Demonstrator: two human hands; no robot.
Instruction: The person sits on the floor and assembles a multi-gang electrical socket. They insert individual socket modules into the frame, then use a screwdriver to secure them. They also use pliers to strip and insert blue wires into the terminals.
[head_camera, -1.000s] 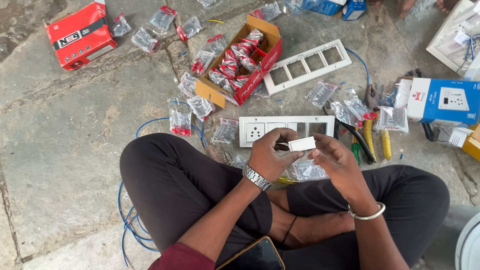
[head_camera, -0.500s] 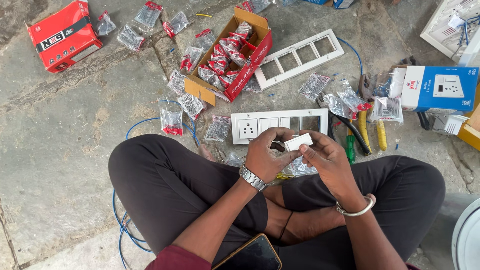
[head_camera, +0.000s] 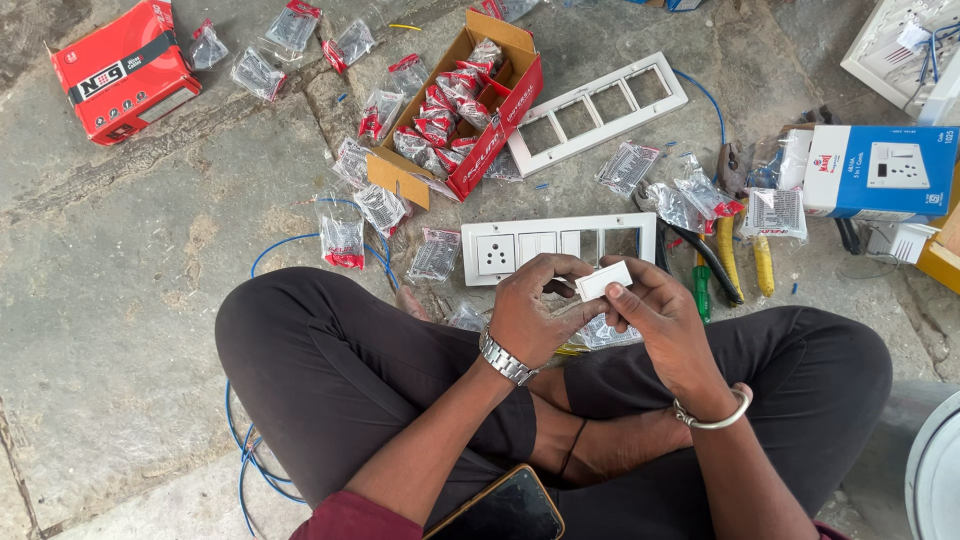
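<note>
- Nearest, at the bottom edge, a dark phone (head_camera: 497, 510) rests on the lap of the person, who sits cross-legged on the stone floor (head_camera: 120, 330) in dark trousers.
- A blue wire (head_camera: 245, 460) loops over the floor by the left knee and runs farther out past it.
- The left hand (head_camera: 528, 315), with a metal watch on its wrist, and the right hand (head_camera: 660, 320), with a metal bangle on its wrist, meet above the legs.
- Both hands hold one small white switch module (head_camera: 603, 280): the left fingers are curled closed on its left end, and the right thumb and fingers are pinched on its right end. The module is off the floor, just on the near side of the plate.
- Under the hands lies an empty clear plastic packet (head_camera: 605, 335).
- Just beyond the hands lies a white switch plate (head_camera: 560, 243) with a socket fitted at its left end and open slots to the right.
- To its right lie pliers with yellow handles (head_camera: 745, 262) and a green screwdriver (head_camera: 702, 290).
- To its left, small clear packets with red labels (head_camera: 342, 232) are scattered on the floor.
- Farther off stands an open red carton (head_camera: 495, 130) full of the same packets, with an empty white frame (head_camera: 598, 112) to its right.
- Far left lies a closed red box (head_camera: 125, 70); far right, a blue and white box (head_camera: 880, 170).
</note>
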